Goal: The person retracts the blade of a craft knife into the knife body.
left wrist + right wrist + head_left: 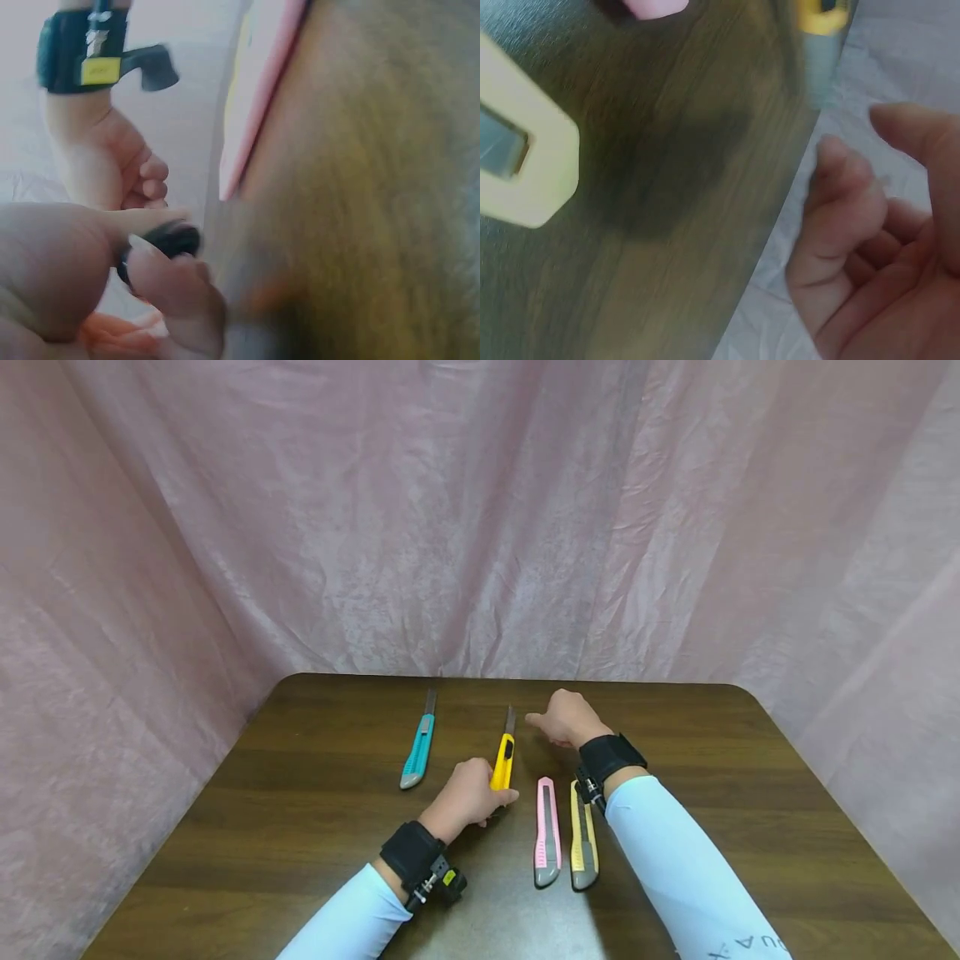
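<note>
My left hand (pixel 474 793) grips a yellow utility knife (pixel 503 762) by its lower end, thumb on one side and fingers on the other. The blade (pixel 511 720) is out and points to the far edge. In the left wrist view, the knife's dark butt end (pixel 174 238) shows between thumb and fingers. Just right of the blade tip is my right hand (pixel 570 718), holding nothing. Its thumb stands apart from loosely bent fingers (pixel 840 217) in the right wrist view, with the yellow knife's blurred blade (pixel 821 67) close by.
A teal utility knife (pixel 418 750), blade out, lies on the wooden table (pixel 300 810) to the left. Nearer and to the right lie a pink knife (pixel 547 835) and a pale yellow knife (pixel 583 843), side by side, blades not showing. A pink curtain (pixel 450 527) hangs behind.
</note>
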`<move>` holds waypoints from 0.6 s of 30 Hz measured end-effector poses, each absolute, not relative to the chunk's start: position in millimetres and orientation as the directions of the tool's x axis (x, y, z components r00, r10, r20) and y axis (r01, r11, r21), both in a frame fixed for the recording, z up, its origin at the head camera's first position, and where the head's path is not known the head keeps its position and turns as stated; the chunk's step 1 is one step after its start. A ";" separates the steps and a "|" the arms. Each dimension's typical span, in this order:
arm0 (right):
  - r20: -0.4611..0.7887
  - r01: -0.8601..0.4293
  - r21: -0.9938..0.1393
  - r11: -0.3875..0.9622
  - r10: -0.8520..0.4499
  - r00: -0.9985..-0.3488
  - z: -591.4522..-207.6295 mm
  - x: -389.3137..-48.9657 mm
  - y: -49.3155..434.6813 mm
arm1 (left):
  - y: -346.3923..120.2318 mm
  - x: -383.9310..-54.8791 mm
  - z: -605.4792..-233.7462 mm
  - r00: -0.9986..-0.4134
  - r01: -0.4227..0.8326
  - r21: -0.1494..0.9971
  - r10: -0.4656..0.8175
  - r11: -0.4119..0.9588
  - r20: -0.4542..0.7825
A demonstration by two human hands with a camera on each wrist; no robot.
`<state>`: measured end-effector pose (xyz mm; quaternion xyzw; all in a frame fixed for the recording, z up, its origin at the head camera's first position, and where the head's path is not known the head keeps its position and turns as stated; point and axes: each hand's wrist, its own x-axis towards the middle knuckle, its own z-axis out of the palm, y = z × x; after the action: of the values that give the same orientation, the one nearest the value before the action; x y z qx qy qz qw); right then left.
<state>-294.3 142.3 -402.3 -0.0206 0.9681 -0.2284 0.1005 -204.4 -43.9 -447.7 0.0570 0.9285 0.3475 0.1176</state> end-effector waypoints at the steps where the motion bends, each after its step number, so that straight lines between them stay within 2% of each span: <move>1: -0.162 -0.010 -0.445 0.895 -0.092 -0.983 -403.3 -294.8 142.9 | -45.5 -206.4 -446.6 -0.967 0.017 0.690 0.188 0.723 -0.173; 5: -0.090 -0.071 -0.475 0.877 -0.129 -0.988 -406.9 -296.4 143.4 | -49.0 -214.1 -440.2 -0.978 0.019 0.782 0.176 0.623 -0.116; 9: -0.030 -0.111 -0.588 0.801 -0.159 -0.987 -410.6 -297.2 142.3 | -49.9 -218.4 -433.3 -0.985 0.042 0.849 0.164 0.526 -0.053; 14: 0.061 -0.162 -0.766 0.622 -0.180 -0.982 -412.5 -293.7 141.0 | -47.5 -212.7 -426.3 -0.978 0.089 0.930 0.210 0.356 0.014; 18: 0.121 -0.195 -0.892 0.408 -0.202 -0.972 -408.4 -280.5 142.2 | -43.1 -195.1 -419.5 -0.963 0.120 0.965 0.263 0.235 0.056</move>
<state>-280.5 142.2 -408.4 -0.1182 0.8391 -0.5309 0.0030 -195.1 -43.1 -419.5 0.1221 0.7836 0.6063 0.0587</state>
